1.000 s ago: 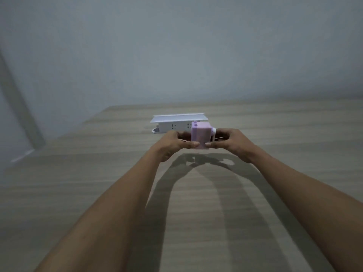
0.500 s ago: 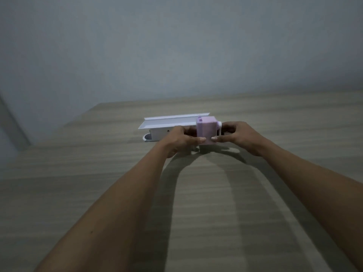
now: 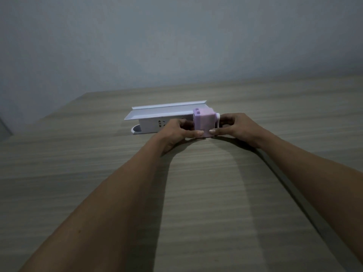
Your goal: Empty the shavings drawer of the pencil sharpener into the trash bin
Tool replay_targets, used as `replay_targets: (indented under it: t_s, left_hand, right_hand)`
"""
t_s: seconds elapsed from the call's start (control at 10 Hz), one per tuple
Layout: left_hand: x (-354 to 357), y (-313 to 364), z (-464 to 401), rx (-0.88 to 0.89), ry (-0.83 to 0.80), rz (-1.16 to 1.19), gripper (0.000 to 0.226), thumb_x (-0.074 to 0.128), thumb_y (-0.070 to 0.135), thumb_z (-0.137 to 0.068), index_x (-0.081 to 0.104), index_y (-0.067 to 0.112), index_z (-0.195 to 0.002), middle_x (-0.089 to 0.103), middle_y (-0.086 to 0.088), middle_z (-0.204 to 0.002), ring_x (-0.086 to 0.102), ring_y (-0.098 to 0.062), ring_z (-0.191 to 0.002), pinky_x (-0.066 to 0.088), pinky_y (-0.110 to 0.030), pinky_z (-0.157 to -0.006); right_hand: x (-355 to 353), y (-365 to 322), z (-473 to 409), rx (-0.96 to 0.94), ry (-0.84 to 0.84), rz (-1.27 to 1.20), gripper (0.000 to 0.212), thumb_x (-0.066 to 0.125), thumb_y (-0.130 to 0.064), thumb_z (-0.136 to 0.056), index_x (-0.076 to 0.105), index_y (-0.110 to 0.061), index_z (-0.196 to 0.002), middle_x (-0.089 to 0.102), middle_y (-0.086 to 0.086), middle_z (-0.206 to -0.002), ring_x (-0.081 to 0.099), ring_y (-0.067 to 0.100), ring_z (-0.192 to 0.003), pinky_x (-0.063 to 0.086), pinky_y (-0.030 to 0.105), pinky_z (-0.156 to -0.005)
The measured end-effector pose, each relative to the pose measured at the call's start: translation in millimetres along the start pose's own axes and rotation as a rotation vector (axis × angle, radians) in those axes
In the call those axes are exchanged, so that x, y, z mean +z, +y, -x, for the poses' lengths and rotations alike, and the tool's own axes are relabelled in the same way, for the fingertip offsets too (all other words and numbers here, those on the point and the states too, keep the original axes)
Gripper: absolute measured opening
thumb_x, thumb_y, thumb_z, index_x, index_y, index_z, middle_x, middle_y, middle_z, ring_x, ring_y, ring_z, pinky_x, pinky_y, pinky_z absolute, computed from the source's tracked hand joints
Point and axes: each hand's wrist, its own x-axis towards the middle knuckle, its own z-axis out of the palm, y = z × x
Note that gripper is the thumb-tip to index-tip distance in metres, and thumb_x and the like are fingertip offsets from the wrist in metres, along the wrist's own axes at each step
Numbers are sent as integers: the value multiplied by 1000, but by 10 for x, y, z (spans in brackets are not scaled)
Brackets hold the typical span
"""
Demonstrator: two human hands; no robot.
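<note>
**Sharpener gripped, drawer still shut**

A small lilac plastic pencil sharpener (image 3: 203, 122) is clamped between the left hand (image 3: 174, 130) and right hand (image 3: 236, 124), near the wooden table's (image 3: 196, 193) far edge, before a white plastic box (image 3: 157, 119). No drawer is seen pulled out; no trash bin is visible.

Dim wood-grain table (image 3: 196, 193), seemingly grey wall (image 3: 176, 40).
</note>
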Motion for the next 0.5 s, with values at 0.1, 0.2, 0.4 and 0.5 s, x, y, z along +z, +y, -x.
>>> replay_targets:
  t_s: [0.1,0.2,0.4,0.5]
  left_hand:
    - [19,24,42,-8,22,-12,58,92,20,-69,72,4,-121,78,-10,-111,71,-30,-111,55,-41,-101]
    - [2,46,134,-2,36,-34,66,92,20,-69,67,2,-128,75,-12,-118,70,-29,-110,55,-38,-98]
    - [-71,231,588,-2,149,-11,69,84,8,-79,51,-4,-139,60,-6,-107,62,-15,-92,54,-13,-66]
    - [-117,400,927,13,222,-80,65,80,16,-85,51,-2,-141,54,-10,-117,56,-19,-103,49,-18,-75]
  right_hand:
    - [16,-64,32,22,-10,32,52,87,-7,-75,72,-3,-124,78,8,-112,73,18,-105,57,13,-81]
    - [22,-121,75,66,-32,72,60,90,-9,-71,69,-3,-127,76,8,-116,72,21,-111,56,26,-95]
    - [59,-327,306,160,85,218,83,91,-31,-72,55,10,-134,64,23,-132,63,36,-122,48,49,-107]
    - [101,-560,546,133,214,316,67,77,-42,-86,63,17,-115,71,21,-104,66,37,-100,52,41,-87]
